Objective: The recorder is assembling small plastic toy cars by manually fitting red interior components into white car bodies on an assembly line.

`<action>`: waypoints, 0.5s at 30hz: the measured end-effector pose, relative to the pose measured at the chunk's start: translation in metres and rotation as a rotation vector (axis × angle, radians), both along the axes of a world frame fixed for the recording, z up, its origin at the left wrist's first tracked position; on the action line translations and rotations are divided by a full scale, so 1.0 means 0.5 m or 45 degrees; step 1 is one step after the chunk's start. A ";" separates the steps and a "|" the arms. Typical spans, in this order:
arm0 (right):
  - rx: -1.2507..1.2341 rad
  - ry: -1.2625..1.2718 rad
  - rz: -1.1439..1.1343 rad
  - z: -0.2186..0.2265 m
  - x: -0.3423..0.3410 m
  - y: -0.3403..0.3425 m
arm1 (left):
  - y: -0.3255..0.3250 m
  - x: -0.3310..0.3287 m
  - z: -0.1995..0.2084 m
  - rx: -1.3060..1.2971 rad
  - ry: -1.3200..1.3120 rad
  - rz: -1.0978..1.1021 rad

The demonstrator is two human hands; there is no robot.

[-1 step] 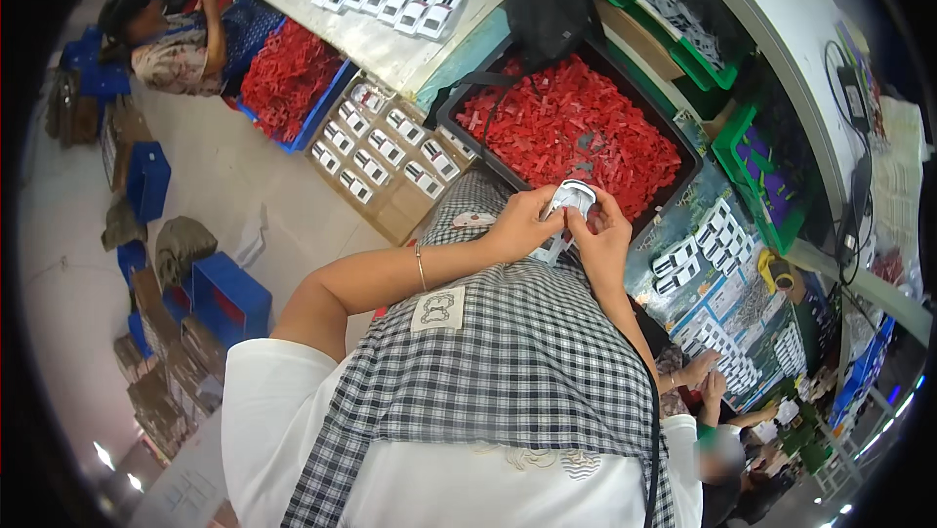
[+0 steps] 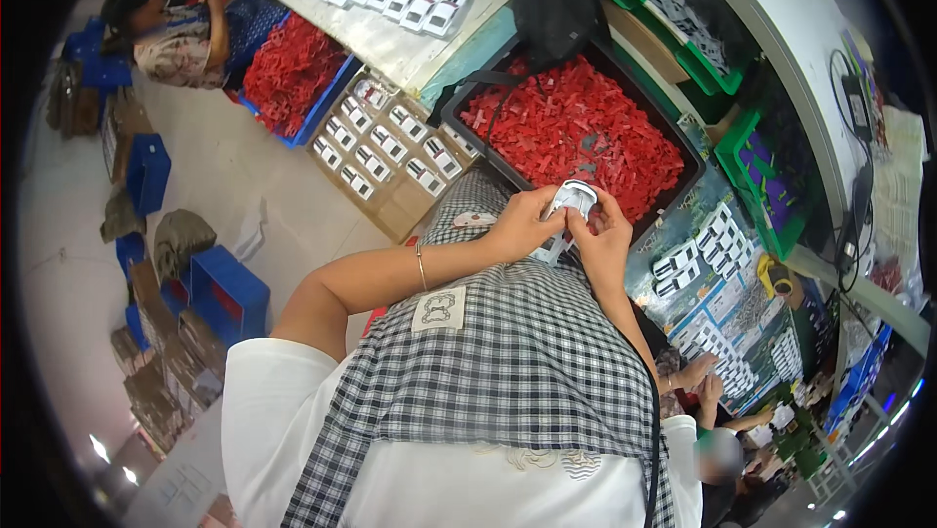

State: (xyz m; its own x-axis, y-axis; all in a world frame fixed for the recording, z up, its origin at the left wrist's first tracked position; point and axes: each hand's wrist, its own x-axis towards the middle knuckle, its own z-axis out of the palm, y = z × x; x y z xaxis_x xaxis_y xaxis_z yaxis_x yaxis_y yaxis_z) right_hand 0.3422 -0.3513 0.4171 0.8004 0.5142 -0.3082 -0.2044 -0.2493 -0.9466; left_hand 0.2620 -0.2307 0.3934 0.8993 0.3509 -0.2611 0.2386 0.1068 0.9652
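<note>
In front of my apron, a white hollow toy car body is held up between both hands. My left hand grips it from the left, fingers closed around its side. On the other side my right hand is closed on it too, with the thumb pressed at the inside of the shell. Part of the car body is covered by the fingers, and a paler piece shows below them. Just beyond the hands stands a black bin heaped with small red plastic parts.
Left of the bin, a cardboard sheet carries several white toy cars; more stand on the far table. A black bag sits at the bin's far edge. Green trays lie to the right. Co-workers' hands are at the lower right.
</note>
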 end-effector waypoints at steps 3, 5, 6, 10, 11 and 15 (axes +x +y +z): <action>0.012 0.046 0.042 0.005 -0.003 0.016 | 0.007 -0.015 -0.009 -0.008 -0.007 0.064; 0.005 0.059 0.088 0.004 -0.005 0.030 | 0.015 -0.024 -0.007 -0.011 -0.002 0.103; 0.037 0.054 0.098 0.002 -0.007 0.036 | 0.018 -0.027 -0.004 -0.030 -0.013 0.135; 0.047 0.042 0.143 -0.001 -0.009 0.057 | 0.037 -0.038 0.002 0.001 0.010 0.180; 0.044 0.039 0.153 0.001 -0.009 0.062 | 0.042 -0.039 0.002 -0.001 0.007 0.189; 0.010 0.055 0.211 0.002 -0.007 0.080 | 0.056 -0.044 -0.002 0.088 -0.028 0.208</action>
State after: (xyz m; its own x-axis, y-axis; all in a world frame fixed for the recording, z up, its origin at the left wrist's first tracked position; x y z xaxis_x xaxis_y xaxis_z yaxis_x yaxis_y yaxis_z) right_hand 0.3388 -0.3114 0.4180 0.6908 0.6404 -0.3357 -0.2015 -0.2753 -0.9400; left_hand 0.2398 -0.2029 0.3924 0.8338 0.5095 -0.2126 0.2025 0.0760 0.9763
